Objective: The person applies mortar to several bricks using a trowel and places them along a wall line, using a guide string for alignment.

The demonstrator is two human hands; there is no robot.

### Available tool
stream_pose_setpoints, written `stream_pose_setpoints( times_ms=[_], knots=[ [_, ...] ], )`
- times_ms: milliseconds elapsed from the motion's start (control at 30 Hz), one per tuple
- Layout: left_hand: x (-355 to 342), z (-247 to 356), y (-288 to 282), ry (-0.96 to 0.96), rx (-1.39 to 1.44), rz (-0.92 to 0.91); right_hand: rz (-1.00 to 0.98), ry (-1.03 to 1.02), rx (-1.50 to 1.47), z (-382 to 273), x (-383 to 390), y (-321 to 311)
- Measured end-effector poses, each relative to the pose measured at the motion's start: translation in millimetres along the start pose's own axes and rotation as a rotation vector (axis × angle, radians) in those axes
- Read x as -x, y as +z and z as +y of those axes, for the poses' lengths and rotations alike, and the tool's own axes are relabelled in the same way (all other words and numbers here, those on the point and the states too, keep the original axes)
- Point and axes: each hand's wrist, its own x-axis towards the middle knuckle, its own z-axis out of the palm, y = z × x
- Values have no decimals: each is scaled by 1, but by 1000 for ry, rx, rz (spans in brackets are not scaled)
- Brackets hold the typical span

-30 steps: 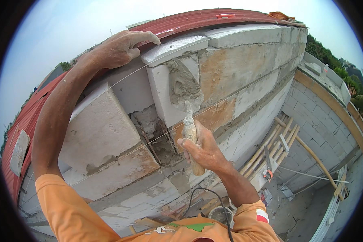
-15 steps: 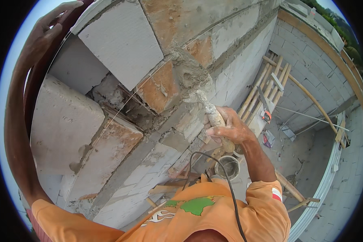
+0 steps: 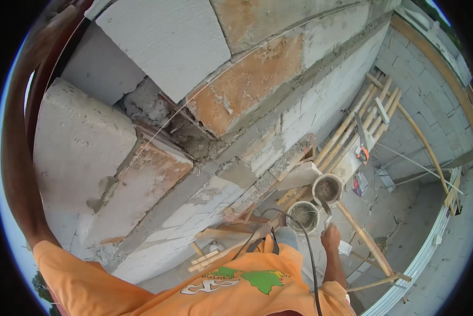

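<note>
My right hand (image 3: 330,238) is closed round the handle of a mortar-smeared trowel (image 3: 327,213). Its blade points at the mouth of the farther bucket (image 3: 327,188), which holds grey mortar. Just nearer stands a second bucket (image 3: 303,217) with grey stuff inside. Up at the dim left rim, my left hand (image 3: 55,23) is wrapped over a dark red beam (image 3: 48,79); its fingertips are hard to make out. Ahead is the block wall (image 3: 257,79), with a taut string (image 3: 169,121) across it and a rough gap (image 3: 189,137) between blocks.
Bamboo poles (image 3: 347,124) form a platform at the right, with an orange-handled handsaw (image 3: 361,142) lying on it. A black cable (image 3: 310,258) runs down in front of my shirt. Below are the floor (image 3: 399,210) with debris and a long bundle of pale strips (image 3: 431,242).
My right hand has moved from the wall down and back to the buckets with the trowel. The wet mortar lump no longer shows on the wall joint. My left arm stays up by the beam.
</note>
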Motion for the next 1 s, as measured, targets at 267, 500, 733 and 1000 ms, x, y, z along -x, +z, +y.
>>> stream_pose_setpoints(
  times_ms=[267, 500, 733, 1000],
  knots=[
    [28, -98, -46, 29, 36, 169, 457, -246, -364, -84, -76, -85],
    [49, -40, -44, -79, 54, 74, 484, -436, -1007, -203, -85, -241],
    [124, 18, -26, 459, -106, 449, 411, -708, -1236, -303, -60, -349],
    [151, 31, 65, 107, 399, 707, 483, -1033, -1299, -413, -25, -467]
  ],
)
